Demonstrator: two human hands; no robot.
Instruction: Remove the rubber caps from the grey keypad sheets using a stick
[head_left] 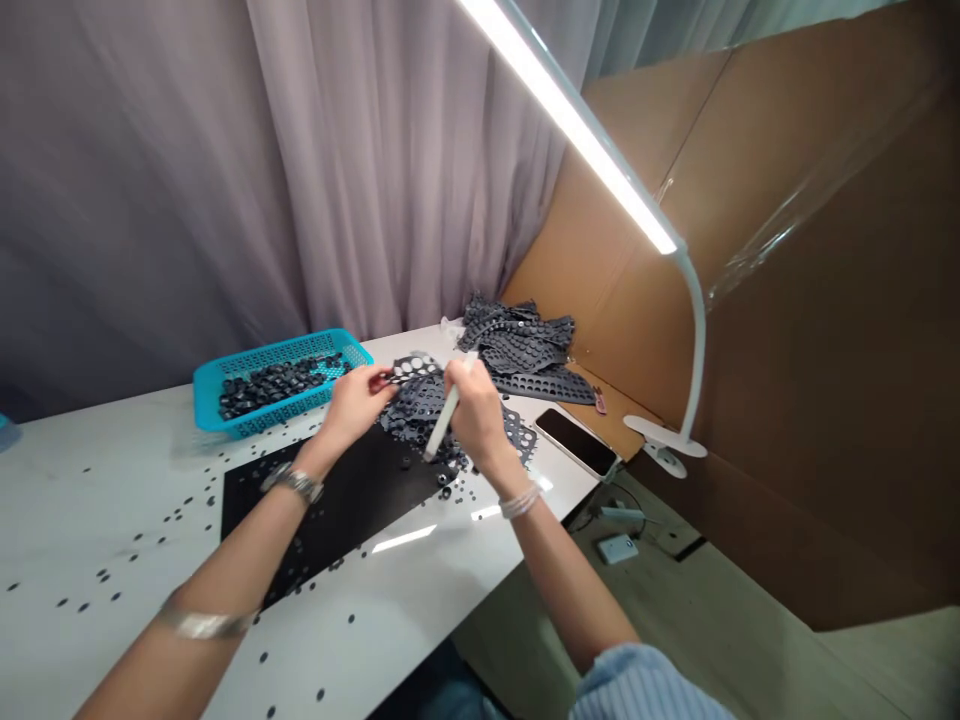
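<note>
My left hand point(360, 402) pinches the left end of a dark perforated sheet point(414, 368) with round holes, lifted above a heap of similar dark perforated pieces point(412, 408). My right hand point(474, 405) is wrapped round a white pen-like tool point(442, 422), which slants down and left with its lower end over the heap's front edge. The right end of the lifted sheet meets my right hand; whether those fingers touch it is unclear. Under the heap's left side lies a black mat point(352, 490), and a few small dark rings point(444, 480) sit in front.
A blue basket point(217, 405) holds many small dark pieces. More perforated sheets point(517, 345) are piled at the back right, near a phone point(576, 442) and a clamp lamp point(697, 340). Small black discs dot the white table point(135, 470). Cardboard panels stand on the right.
</note>
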